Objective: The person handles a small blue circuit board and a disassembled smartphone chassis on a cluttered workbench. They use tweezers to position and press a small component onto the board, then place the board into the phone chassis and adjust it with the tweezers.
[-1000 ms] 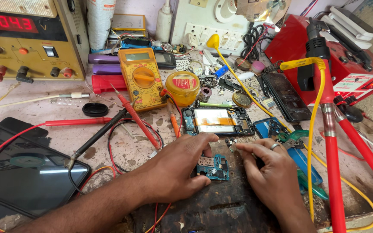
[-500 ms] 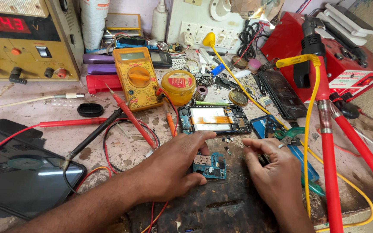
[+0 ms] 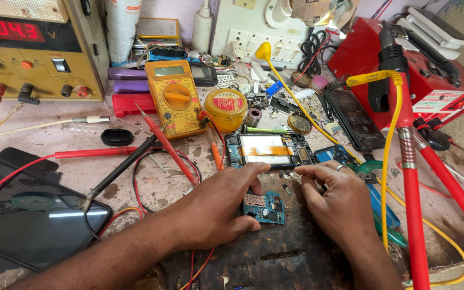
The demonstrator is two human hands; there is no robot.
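My left hand [image 3: 218, 207] rests on a dark, worn work mat [image 3: 275, 263] and pins a small blue circuit board [image 3: 265, 208] between thumb and fingers. My right hand [image 3: 336, 204] lies just right of the board, its fingertips pinched over tiny loose parts [image 3: 287, 175] on the mat; a ring is on one finger. Just beyond both hands lies an opened phone frame [image 3: 269, 150] with an orange flex strip across it.
A yellow multimeter [image 3: 174, 98] with red and black probes [image 3: 168, 149] lies behind my left hand. A yellow round tin [image 3: 225, 107], bench power supply [image 3: 33, 51], dark tablet [image 3: 30, 217], red box [image 3: 404, 70] and red stand with yellow cable [image 3: 409, 177] crowd the bench.
My right hand's fingers have shifted slightly left toward the loose parts above the board. My left hand keeps its hold on the board. The view has tilted a little.
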